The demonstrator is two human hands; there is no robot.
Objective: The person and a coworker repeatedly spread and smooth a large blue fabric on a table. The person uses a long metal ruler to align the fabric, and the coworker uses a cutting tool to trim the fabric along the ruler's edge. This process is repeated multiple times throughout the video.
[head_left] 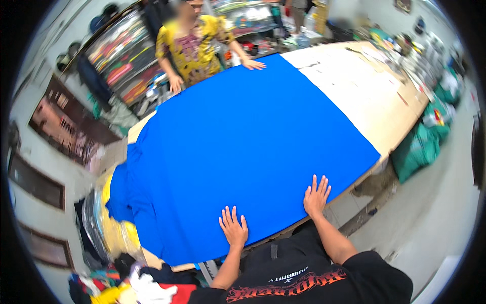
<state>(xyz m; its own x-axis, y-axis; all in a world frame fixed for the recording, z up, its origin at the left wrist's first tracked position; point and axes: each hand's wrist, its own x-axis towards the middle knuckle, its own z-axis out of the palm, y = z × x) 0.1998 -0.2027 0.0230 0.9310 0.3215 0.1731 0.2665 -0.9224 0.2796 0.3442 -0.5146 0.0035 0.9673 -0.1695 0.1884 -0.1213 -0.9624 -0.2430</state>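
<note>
A wide sheet of bright blue fabric (243, 147) covers much of a large pale wooden table (364, 101). It lies smooth in the middle and bunches into folds at the left end. My left hand (233, 230) rests flat on the cloth close to its near edge, fingers stretched out. Farther right, my right hand (316, 196) also lies open on the cloth by the near edge, fingers spread. Neither hand holds anything. Across the table a person in a yellow patterned top (202, 45) has both hands at the fabric's far edge.
Yellow and clear plastic-wrapped bundles (119, 230) stand by the table's left end. Mixed coloured clothes (131, 286) lie in a heap at lower left. Green sacks (417, 149) sit on the floor off the right side. Shelves of folded fabric (124, 55) stand behind the other person.
</note>
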